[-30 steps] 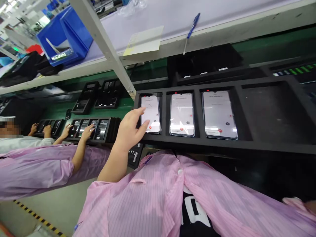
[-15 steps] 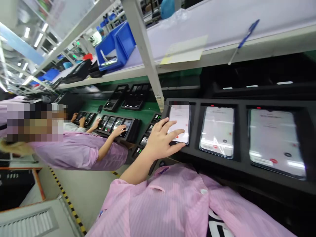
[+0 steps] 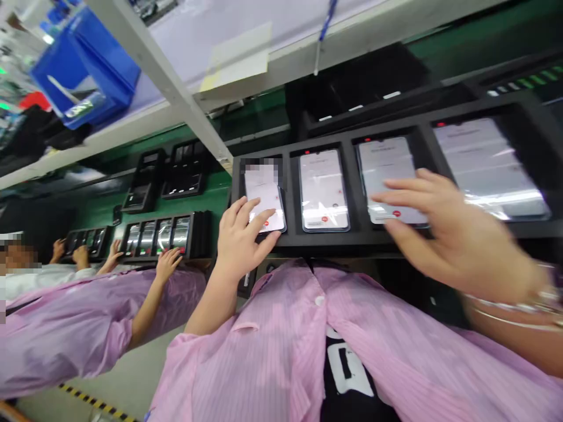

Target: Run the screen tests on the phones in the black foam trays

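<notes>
A black tray (image 3: 290,193) in front of me holds several smartphones in a row, screens up and lit white with a red round button low on each. My left hand (image 3: 240,237) rests with fingers spread on the lower part of the leftmost phone (image 3: 260,184). Between my hands lies the second phone (image 3: 323,184). My right hand (image 3: 448,234), slightly blurred, is open over the lower part of the third phone (image 3: 387,158); whether its fingertips touch the screen I cannot tell. The far-right phone (image 3: 484,152) is partly behind that hand.
On the left, a co-worker's hand (image 3: 168,264) is at another black phone tray (image 3: 147,225). More black trays (image 3: 145,181) lie on the green surface. A white post (image 3: 171,82) rises beside my tray. The shelf above carries a blue bin (image 3: 105,64), a paper sheet (image 3: 240,55) and a pen (image 3: 326,26).
My view has swung right, so the tray appears further left and a far-right phone shows. My right hand has come into view over the third phone. My left hand stays on the leftmost phone.
</notes>
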`<action>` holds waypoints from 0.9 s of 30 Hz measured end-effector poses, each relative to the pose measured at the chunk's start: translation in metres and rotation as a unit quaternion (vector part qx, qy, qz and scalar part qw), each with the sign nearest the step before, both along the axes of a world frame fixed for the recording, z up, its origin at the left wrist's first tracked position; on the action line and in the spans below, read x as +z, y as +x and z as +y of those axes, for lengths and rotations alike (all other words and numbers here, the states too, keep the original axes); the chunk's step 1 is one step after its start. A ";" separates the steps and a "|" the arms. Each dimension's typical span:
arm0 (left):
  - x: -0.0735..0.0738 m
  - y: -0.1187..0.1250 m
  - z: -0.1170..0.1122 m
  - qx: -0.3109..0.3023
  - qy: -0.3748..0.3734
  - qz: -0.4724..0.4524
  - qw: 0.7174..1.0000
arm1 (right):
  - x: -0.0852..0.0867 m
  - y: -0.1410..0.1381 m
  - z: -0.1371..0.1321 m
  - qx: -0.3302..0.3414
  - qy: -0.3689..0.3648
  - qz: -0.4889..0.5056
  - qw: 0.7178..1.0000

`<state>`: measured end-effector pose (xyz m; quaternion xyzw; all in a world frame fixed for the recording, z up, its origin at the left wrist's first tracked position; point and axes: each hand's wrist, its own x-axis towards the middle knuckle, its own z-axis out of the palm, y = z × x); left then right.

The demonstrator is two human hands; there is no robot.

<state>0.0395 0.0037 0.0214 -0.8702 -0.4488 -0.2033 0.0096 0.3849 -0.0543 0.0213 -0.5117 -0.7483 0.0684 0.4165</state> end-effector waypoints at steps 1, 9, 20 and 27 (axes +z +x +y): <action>0.000 0.000 0.002 -0.005 0.004 -0.002 1.000 | -0.004 -0.004 -0.002 0.010 0.004 -0.019 1.000; 0.002 -0.002 0.006 -0.017 0.011 0.001 1.000 | -0.011 -0.036 0.006 0.058 -0.002 -0.123 0.991; -0.002 -0.005 0.014 -0.037 0.042 -0.043 0.998 | -0.009 0.018 -0.021 -0.118 0.012 -0.068 0.991; -0.004 -0.009 0.019 -0.042 0.054 -0.055 0.996 | 0.000 0.045 -0.033 -0.224 0.081 -0.052 0.970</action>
